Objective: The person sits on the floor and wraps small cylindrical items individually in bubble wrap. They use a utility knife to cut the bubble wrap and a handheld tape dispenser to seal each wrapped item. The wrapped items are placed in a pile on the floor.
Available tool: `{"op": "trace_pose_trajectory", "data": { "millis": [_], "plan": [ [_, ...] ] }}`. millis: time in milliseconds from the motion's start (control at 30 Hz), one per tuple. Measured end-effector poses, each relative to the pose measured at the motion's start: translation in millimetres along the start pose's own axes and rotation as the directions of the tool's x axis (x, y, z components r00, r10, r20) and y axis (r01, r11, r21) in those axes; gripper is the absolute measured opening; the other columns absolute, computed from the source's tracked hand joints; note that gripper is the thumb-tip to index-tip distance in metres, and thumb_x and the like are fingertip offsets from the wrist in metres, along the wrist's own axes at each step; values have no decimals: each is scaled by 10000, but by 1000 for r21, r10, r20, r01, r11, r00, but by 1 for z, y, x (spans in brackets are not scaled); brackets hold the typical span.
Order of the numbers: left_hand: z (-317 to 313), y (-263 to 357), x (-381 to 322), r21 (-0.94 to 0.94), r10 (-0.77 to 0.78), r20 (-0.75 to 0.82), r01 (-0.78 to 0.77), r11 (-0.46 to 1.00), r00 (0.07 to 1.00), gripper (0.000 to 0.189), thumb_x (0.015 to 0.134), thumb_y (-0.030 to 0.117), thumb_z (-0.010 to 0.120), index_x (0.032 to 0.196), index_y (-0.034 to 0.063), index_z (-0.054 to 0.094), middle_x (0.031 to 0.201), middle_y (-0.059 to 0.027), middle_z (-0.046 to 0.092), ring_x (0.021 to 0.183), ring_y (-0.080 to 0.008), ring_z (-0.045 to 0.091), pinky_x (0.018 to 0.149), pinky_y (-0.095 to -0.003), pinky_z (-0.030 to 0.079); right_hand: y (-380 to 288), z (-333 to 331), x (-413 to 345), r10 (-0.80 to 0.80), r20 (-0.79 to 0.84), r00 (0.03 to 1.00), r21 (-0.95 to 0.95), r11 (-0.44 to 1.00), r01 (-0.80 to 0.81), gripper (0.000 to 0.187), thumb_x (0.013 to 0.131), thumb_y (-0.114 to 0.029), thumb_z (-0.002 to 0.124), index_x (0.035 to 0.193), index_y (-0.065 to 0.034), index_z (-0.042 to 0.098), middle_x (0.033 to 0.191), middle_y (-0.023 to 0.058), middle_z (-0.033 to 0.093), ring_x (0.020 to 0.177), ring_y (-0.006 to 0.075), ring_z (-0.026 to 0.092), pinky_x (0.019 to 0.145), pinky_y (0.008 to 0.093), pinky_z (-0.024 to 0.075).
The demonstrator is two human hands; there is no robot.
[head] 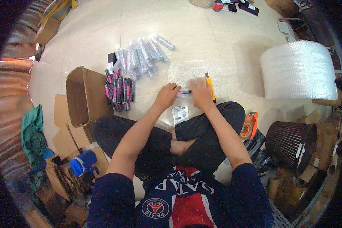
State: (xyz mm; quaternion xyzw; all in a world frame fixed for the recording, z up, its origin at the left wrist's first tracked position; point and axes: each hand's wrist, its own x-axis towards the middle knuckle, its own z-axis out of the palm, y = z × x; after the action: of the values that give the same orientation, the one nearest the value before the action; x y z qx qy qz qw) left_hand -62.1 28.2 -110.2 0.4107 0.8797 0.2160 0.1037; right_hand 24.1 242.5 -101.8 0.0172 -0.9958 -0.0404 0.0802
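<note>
A slim black-and-pink stick-shaped item (184,92) lies crosswise between my hands, over a sheet of bubble wrap (185,69) spread on the floor. The fingers of my left hand (167,96) grip its left end. Motion blurs my right hand (201,95), which covers the item's right end; its finger positions are unclear. Just right of that hand is a yellow utility knife (210,87). A printed white label (180,114) lies nearer to me, below the item. To the left are a heap of similar slim items (120,91) and several bubble-wrapped bundles (141,55).
An open cardboard box (98,94) stands left of the heap. On the right are a large bubble wrap roll (299,69), an orange tape dispenser (249,126) and a dark slatted basket (287,144). Flattened cardboard (64,131) and a blue roll (83,163) lie at lower left.
</note>
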Motion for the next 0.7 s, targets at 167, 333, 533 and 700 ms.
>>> {"op": "trace_pose_trajectory", "data": {
  "millis": [167, 333, 533, 700],
  "plan": [
    [-1, 3, 4, -39, -54, 6, 54, 998, 999, 404, 878, 172, 748, 1270, 102, 681, 1183, -142, 665, 1136, -363, 662, 969, -481, 563, -11, 5, 6, -226, 189, 956, 288, 943, 166, 438, 898, -124, 688, 1313, -30, 583, 1246, 191, 580, 1228, 352, 585, 968, 488, 554],
    [-9, 20, 3, 59, -75, 0, 75, 995, 997, 336, 890, 303, 776, 1164, 113, 736, 1123, -122, 686, 1055, -348, 691, 893, -500, 584, -2, 11, 14, -154, 124, 980, 455, 887, 81, 346, 895, -111, 682, 1217, -26, 588, 1180, 171, 615, 1195, 366, 599, 927, 490, 559],
    [5, 1, 27, -184, -343, -27, 332, 925, 939, 201, 867, 271, 766, 875, 74, 805, 908, -139, 742, 923, -352, 729, 820, -481, 599, 11, 7, 8, 55, 240, 969, 283, 951, -124, 353, 896, -68, 644, 1233, 1, 566, 1147, 216, 649, 1167, 400, 627, 936, 500, 555],
    [16, -16, 36, -207, -340, -16, 329, 921, 940, 192, 866, 254, 773, 920, 75, 819, 906, -171, 766, 886, -358, 746, 815, -497, 586, 14, -4, 23, 353, 322, 879, 283, 850, -445, 276, 939, -121, 639, 1209, -63, 634, 1196, 163, 659, 1244, 351, 604, 1013, 510, 525]
  ]
}}
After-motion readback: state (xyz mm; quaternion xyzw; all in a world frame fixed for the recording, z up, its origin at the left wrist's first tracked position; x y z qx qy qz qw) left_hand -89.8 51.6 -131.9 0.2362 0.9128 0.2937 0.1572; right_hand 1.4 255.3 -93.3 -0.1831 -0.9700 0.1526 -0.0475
